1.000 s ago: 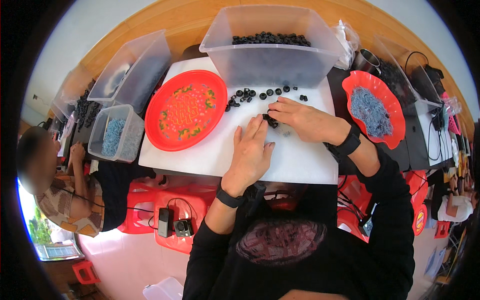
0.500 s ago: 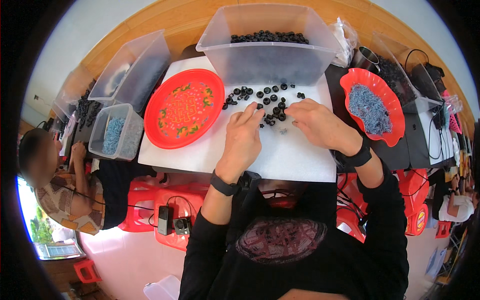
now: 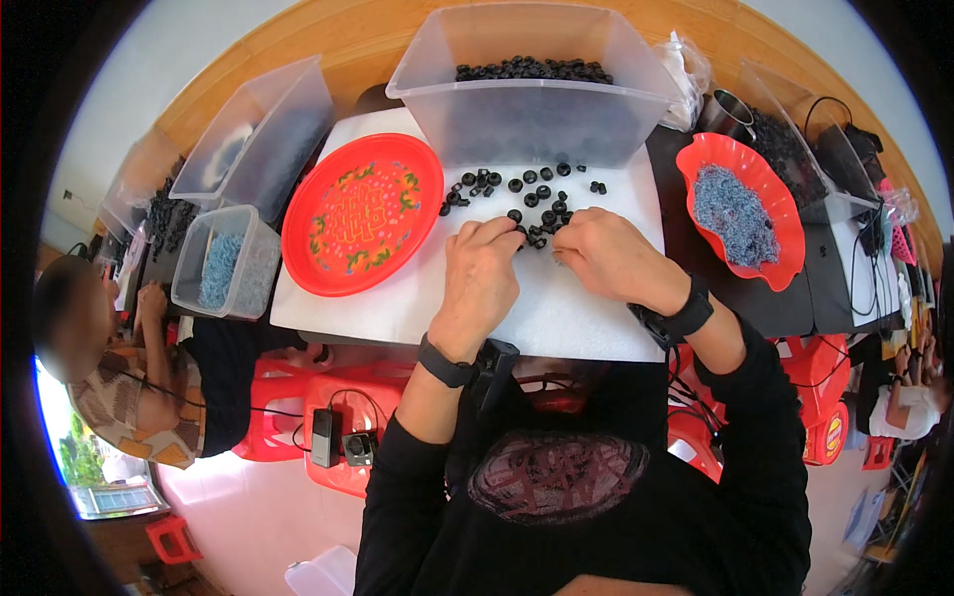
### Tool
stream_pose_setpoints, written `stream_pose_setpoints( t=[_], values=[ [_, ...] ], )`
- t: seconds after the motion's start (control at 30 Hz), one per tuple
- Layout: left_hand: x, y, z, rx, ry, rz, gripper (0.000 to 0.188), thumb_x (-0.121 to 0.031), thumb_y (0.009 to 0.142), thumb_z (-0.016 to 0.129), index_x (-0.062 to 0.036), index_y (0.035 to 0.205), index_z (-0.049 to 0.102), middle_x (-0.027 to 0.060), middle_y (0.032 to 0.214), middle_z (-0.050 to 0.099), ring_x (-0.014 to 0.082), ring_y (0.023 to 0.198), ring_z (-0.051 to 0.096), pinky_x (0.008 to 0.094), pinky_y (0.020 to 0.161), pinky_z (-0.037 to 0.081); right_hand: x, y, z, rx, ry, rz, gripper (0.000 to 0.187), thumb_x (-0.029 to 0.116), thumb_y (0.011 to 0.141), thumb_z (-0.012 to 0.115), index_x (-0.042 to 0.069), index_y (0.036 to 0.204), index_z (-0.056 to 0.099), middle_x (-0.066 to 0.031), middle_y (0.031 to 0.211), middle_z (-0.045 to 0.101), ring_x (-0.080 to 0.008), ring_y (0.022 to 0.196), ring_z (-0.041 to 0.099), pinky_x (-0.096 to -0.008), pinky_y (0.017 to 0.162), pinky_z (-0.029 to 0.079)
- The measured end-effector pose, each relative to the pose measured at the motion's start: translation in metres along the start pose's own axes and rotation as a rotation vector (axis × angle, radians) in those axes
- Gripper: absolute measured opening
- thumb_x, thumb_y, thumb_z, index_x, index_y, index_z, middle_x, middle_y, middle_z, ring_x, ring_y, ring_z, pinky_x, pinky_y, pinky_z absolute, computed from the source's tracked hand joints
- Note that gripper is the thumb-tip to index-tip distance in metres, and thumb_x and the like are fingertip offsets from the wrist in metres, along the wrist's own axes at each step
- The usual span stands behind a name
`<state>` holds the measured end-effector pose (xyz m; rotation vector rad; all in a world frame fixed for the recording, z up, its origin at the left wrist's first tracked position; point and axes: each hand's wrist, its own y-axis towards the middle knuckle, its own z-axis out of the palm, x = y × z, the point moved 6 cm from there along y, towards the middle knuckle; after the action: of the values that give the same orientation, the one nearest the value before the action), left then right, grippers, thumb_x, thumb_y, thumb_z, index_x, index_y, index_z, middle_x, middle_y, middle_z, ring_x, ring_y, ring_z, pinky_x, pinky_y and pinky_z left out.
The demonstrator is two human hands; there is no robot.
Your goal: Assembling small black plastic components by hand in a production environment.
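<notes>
Small black round parts (image 3: 530,200) with holes lie scattered on a white foam sheet (image 3: 576,328), along with a few smaller black pieces. My left hand (image 3: 479,283) rests at the near left edge of this scatter, its fingers bent together around a spot beside a black piece. Whatever it grips is hidden or too small to name. My right hand (image 3: 614,255) is at the right edge of the scatter, fingertips pinched downward close to the sheet. Its own fingers hide what lies between them. The fingertips of both hands are a short gap apart.
Behind the sheet stands a clear bin (image 3: 527,119) of black parts. A red patterned plate (image 3: 363,214) lies left; a red scalloped dish (image 3: 790,243) of blue-grey small pieces sits right. Another clear tub (image 3: 238,263) holds similar pieces. A person (image 3: 139,368) sits at far left.
My right hand has moved left and slightly down, its fingers closing over the spot where tiny light bits lay. My left hand has stayed nearly in place.
</notes>
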<state>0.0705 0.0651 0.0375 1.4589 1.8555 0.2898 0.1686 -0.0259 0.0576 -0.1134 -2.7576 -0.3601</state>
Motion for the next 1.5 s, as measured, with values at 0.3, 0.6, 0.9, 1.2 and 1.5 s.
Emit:
stream_pose_setpoints(
  t=[0.3,0.6,0.9,1.2,1.5],
  values=[
    [0.003,0.002,0.000,-0.005,-0.016,-0.025,0.022,0.009,0.065,0.054,0.0009,0.084,0.064,0.0124,0.099,0.062,0.0297,0.083,0.053,0.0349,0.075,0.045,0.002,0.014,0.017,0.058,-0.209,0.079,0.010,0.010,0.070,0.058,0.001,0.069,0.062,-0.0159,0.069,0.058,-0.0322,0.071,0.057,-0.0394,0.063,0.047],
    [0.000,0.002,-0.001,-0.022,-0.011,0.007,0.016,0.005,0.063,0.056,0.0001,0.077,0.064,0.0079,0.098,0.061,0.0267,0.088,0.052,0.0365,0.074,0.041,0.020,0.019,0.011,-0.023,-0.334,-0.008,0.009,0.006,0.063,0.056,0.001,0.064,0.063,-0.0168,0.065,0.061,-0.0317,0.065,0.060,-0.0380,0.060,0.049],
    [0.000,0.003,-0.009,-0.117,-0.168,-0.050,0.012,0.000,0.068,0.064,-0.0008,0.080,0.065,0.0108,0.096,0.063,0.0266,0.092,0.055,0.0345,0.075,0.045,0.012,0.023,0.009,0.088,-0.261,0.102,0.012,0.008,0.063,0.057,-0.003,0.065,0.060,-0.0206,0.066,0.059,-0.0343,0.065,0.060,-0.0397,0.059,0.049],
    [0.004,-0.027,-0.023,-0.285,-0.492,-0.418,0.014,0.003,0.073,0.063,0.0004,0.086,0.059,0.0085,0.091,0.064,0.0109,0.075,0.058,0.0233,0.066,0.045,0.004,0.015,0.007,0.028,-0.107,0.154,0.006,0.007,0.068,0.055,0.002,0.068,0.059,-0.0158,0.069,0.059,-0.0329,0.068,0.058,-0.0415,0.063,0.047],
    [0.004,-0.052,-0.021,-0.338,-1.171,-0.561,0.017,0.010,0.079,0.055,0.0035,0.095,0.058,0.0067,0.091,0.061,0.0093,0.077,0.055,0.0201,0.069,0.045,0.031,0.013,0.021,0.029,-0.170,-0.105,0.010,0.002,0.066,0.054,-0.001,0.074,0.060,-0.0178,0.074,0.058,-0.0328,0.073,0.059,-0.0382,0.065,0.050]
  ],
)
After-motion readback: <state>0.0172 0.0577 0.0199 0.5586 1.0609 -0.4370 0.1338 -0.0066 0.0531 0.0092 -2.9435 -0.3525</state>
